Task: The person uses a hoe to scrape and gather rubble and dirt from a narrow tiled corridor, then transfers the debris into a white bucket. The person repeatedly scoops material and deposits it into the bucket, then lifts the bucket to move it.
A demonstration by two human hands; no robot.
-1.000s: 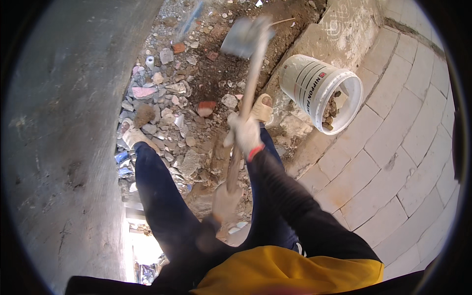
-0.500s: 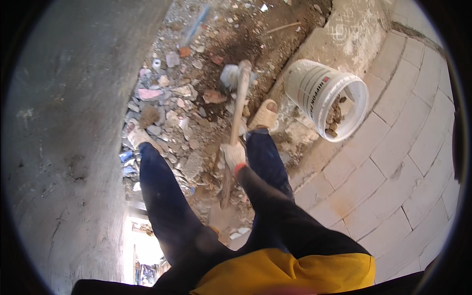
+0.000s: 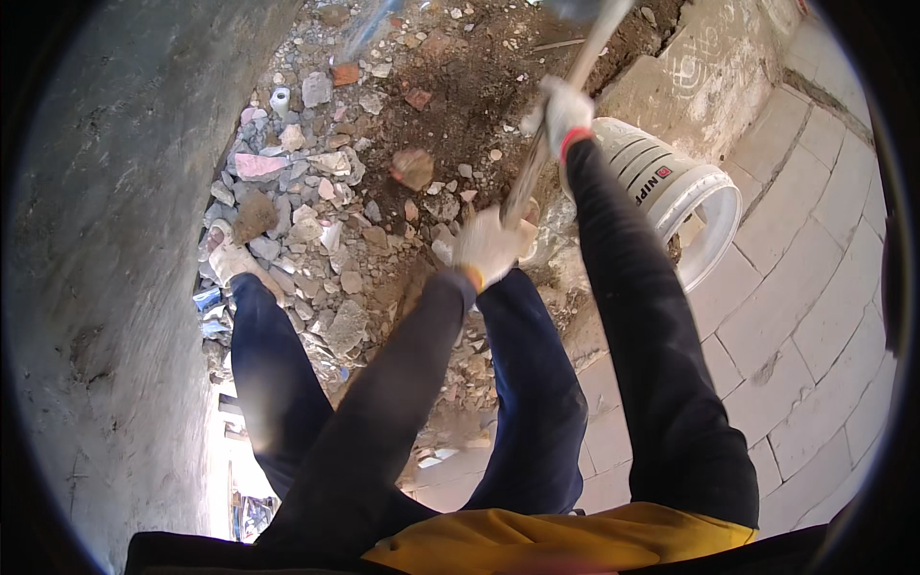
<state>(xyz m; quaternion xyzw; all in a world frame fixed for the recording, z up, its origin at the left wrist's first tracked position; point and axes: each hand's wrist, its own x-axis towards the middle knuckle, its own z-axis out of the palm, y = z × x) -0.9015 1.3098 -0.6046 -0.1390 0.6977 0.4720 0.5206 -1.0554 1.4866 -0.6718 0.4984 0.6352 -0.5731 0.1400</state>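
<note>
Both my hands wear pale work gloves and are closed round the long wooden handle of a hoe [image 3: 582, 67]. My left hand [image 3: 487, 247] grips low on the handle, in front of my right foot. Further up the handle is my right hand [image 3: 565, 117], with a red cuff at the wrist. The handle slants up to the right. The hoe's grey-blue head [image 3: 575, 8] is blurred and partly cut off by the top edge. Broken rubble [image 3: 307, 225] and dark soil [image 3: 460, 115] lie under and left of the handle.
A white plastic bucket [image 3: 661, 172] lies tilted on its side at the right, rubble inside, close to my right forearm. A concrete ledge [image 3: 709, 67] and pale block wall [image 3: 795, 355] run along the right. A grey wall [image 3: 125, 259] bounds the left. My left foot [image 3: 230, 257] stands on rubble.
The hoe has swung up and to the right, its head leaving the soil. My left hand has come into view onto the handle; my right hand has moved up and right.
</note>
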